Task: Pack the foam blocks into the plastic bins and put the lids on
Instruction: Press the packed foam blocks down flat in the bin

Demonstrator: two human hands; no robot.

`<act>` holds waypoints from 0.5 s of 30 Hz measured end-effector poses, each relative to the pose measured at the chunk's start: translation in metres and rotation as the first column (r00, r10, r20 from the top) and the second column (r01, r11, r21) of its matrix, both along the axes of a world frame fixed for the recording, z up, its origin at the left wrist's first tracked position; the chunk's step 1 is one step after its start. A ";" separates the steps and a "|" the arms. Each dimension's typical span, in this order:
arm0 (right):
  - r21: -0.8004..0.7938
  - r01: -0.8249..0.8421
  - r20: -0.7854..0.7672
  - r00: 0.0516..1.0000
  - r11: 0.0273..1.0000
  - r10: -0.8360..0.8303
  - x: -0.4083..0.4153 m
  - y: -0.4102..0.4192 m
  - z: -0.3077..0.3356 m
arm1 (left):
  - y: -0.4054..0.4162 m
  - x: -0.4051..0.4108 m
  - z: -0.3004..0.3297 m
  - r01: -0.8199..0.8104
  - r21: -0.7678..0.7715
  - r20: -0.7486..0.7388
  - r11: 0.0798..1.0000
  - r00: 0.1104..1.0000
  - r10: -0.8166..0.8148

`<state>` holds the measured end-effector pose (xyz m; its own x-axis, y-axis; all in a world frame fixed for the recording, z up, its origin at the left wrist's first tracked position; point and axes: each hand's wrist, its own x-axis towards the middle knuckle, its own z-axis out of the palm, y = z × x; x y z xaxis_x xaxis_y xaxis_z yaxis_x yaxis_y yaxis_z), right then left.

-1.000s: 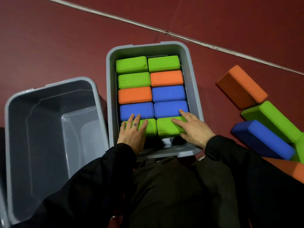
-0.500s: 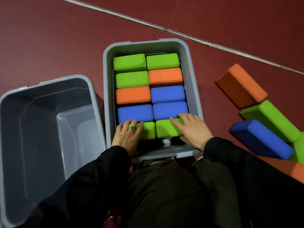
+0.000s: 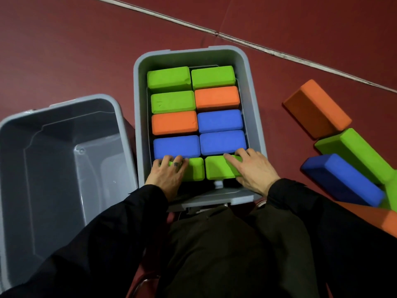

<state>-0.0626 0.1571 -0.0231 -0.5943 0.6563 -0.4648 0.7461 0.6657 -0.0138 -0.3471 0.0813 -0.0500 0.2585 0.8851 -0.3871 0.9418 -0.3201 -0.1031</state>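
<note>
A grey plastic bin (image 3: 256, 117) in front of me holds two columns of foam blocks: green, orange and blue. My left hand (image 3: 166, 178) rests on the near-left green block (image 3: 194, 169), its fingers curled over the block's far edge. My right hand (image 3: 254, 172) lies on the near-right green block (image 3: 219, 172), fingers spread across its top towards the blue block (image 3: 222, 141) behind. A second grey bin (image 3: 64, 168) stands empty at the left. No lid is in view.
Loose blocks lie on the dark red floor at the right: an orange block (image 3: 318, 108), a green block (image 3: 356, 153), a blue block (image 3: 341, 179) and part of another orange block (image 3: 386, 222). A pale line (image 3: 236, 38) crosses the floor behind the bins.
Both hands have drawn back towards me on the two nearest green blocks. The left fingers have gone from flat to curled.
</note>
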 end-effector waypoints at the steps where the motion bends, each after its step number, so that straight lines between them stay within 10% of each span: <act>1: 0.007 0.020 -0.003 1.000 1.000 -0.020 -0.001 -0.001 -0.002 | 0.002 0.004 0.001 -0.013 0.003 -0.003 1.000 1.000 0.013; 15: 0.087 0.030 -0.045 0.999 0.996 -0.026 0.004 0.004 -0.018 | -0.004 -0.007 -0.009 -0.188 -0.051 0.056 0.981 0.980 0.191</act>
<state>-0.0590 0.1613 -0.0408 -0.5934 0.7103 -0.3787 0.7644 0.6446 0.0111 -0.3538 0.0777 -0.0589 0.1121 0.9023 -0.4163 0.9898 -0.1385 -0.0336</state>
